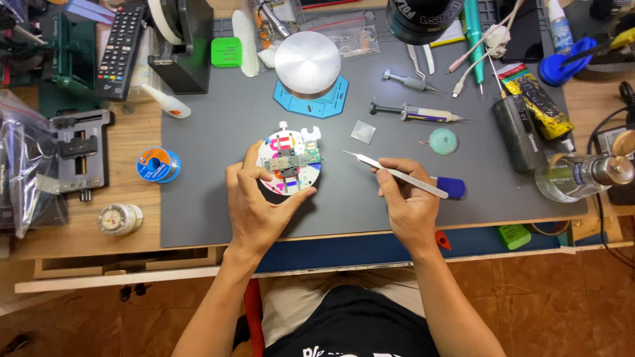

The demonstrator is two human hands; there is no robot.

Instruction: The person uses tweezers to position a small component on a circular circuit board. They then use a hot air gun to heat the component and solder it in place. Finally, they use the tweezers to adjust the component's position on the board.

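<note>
Grey mat (218, 132) covers most of the desk (139, 142), cluttered on all sides. Left hand (254, 201) cups the round holder (289, 162) near mat centre, thumb on its lower right edge, fingers on the left rim; a small circuit board (294, 157) is clamped across the holder, long axis running roughly left-right. Right hand (409, 198) has its grip closed on tweezers (395, 173), pinched pen-style. Tweezers' long axis runs diagonal, tip pointing up-left toward the holder, tip still apart from the board, nothing between them.

Behind the holder: metal disc on a blue base (309, 69). To the right: two syringes (413, 112) lying roughly left-right, tips pointing right, a small clear square (363, 131), a green round pad (442, 141). Far right: glass bottle (582, 175) on its side, dark block (519, 132) beside it. Left, off the mat: solder spool (157, 164), black clamp (79, 155), remote control (121, 49), small round tin (120, 219).
</note>
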